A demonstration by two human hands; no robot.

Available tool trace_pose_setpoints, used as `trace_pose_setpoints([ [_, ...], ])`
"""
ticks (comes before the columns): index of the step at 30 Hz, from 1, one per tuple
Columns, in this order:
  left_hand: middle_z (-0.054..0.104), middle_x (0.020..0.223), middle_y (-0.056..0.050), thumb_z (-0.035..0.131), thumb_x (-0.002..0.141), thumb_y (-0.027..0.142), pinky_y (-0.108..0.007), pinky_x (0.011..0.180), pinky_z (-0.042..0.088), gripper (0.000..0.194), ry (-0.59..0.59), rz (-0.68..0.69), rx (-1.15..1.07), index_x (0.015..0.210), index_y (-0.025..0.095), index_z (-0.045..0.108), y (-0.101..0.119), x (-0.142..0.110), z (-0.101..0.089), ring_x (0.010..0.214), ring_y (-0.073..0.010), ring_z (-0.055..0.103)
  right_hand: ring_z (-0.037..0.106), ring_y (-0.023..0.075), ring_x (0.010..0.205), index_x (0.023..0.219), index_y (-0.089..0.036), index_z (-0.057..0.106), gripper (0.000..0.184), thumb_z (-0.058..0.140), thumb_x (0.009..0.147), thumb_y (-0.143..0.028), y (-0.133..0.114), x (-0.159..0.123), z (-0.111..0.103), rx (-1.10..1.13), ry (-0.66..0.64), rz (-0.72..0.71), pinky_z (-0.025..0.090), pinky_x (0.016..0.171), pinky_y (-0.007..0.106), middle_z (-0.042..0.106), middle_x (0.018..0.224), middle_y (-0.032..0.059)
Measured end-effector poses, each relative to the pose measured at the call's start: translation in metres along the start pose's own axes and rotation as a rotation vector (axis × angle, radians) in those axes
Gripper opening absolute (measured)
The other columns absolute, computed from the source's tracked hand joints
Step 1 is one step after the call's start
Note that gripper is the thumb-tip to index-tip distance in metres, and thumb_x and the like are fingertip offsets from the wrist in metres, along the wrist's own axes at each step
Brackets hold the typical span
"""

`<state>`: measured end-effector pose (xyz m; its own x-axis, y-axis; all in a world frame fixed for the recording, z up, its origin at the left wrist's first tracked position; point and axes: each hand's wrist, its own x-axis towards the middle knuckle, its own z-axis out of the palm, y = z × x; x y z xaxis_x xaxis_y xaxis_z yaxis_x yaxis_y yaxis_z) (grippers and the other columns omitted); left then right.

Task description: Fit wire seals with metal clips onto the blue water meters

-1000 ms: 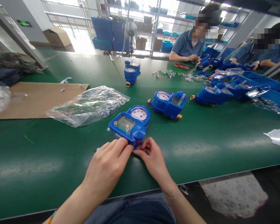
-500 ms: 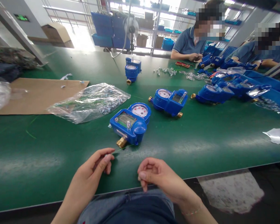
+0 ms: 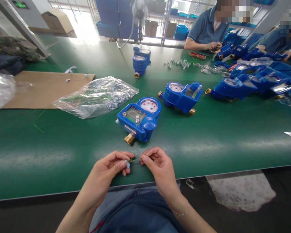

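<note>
Between my left thumb and fingers is a small pale-blue plastic wire seal (image 3: pixel 128 163), and my left hand (image 3: pixel 113 166) is closed on it. A thin green wire (image 3: pixel 135 159) runs from the seal to my right hand (image 3: pixel 158 165), whose thumb and forefinger pinch it. Just beyond both hands sits a blue water meter (image 3: pixel 138 118) with a round dial, a small display and a brass fitting towards me. Neither hand touches the meter. More green strands lie by its near edge.
A clear bag of seals (image 3: pixel 99 97) lies left of the meter, partly on a cardboard sheet (image 3: pixel 46 85). Another water meter (image 3: pixel 181 95) stands to the right, and one (image 3: pixel 140 61) farther back. Several more crowd the far right, near two co-workers. The table edge (image 3: pixel 196 177) runs close to me.
My right hand has moved up and towards my left hand and now pinches the green wire. My left hand has shifted right, showing the seal. The view has tilted down slightly.
</note>
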<state>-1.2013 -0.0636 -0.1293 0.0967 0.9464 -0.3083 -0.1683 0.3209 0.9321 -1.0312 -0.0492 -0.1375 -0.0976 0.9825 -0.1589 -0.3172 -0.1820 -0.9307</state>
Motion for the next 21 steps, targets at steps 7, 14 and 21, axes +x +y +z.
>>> trace_pose_setpoints([
  [7,0.064,0.106,-0.007,0.065,0.083,0.029,-0.025,0.067,0.045,0.013,0.017,-0.001,0.015,0.084,0.016,0.067,0.000,-0.002,0.000,0.071,-0.0115,0.055,0.059,0.0119,0.073,0.077,-0.019,0.057,0.017,0.071,0.077,-0.027,-0.002,0.002,0.000,-0.006,-0.010,-0.005,0.050,0.076,0.026,0.062,0.077,-0.0008],
  [14,0.063,0.104,-0.007,0.067,0.081,0.031,-0.025,0.065,0.046,0.014,0.059,0.019,0.077,0.083,0.017,0.067,-0.002,0.000,0.004,0.070,-0.0127,0.054,0.060,0.0128,0.075,0.075,-0.019,0.055,0.020,0.072,0.076,-0.030,-0.003,-0.001,0.001,-0.010,-0.019,0.005,0.050,0.078,0.027,0.061,0.076,-0.0007],
  [21,0.058,0.077,0.001,0.068,0.080,0.034,-0.019,0.050,0.040,0.015,0.095,0.124,0.271,0.088,0.021,0.066,-0.013,-0.006,-0.001,0.060,-0.0101,0.049,0.058,0.0108,0.070,0.072,-0.018,0.057,0.025,0.079,0.069,-0.030,-0.013,0.000,0.000,0.070,-0.031,0.051,0.048,0.072,0.023,0.062,0.074,-0.0013],
])
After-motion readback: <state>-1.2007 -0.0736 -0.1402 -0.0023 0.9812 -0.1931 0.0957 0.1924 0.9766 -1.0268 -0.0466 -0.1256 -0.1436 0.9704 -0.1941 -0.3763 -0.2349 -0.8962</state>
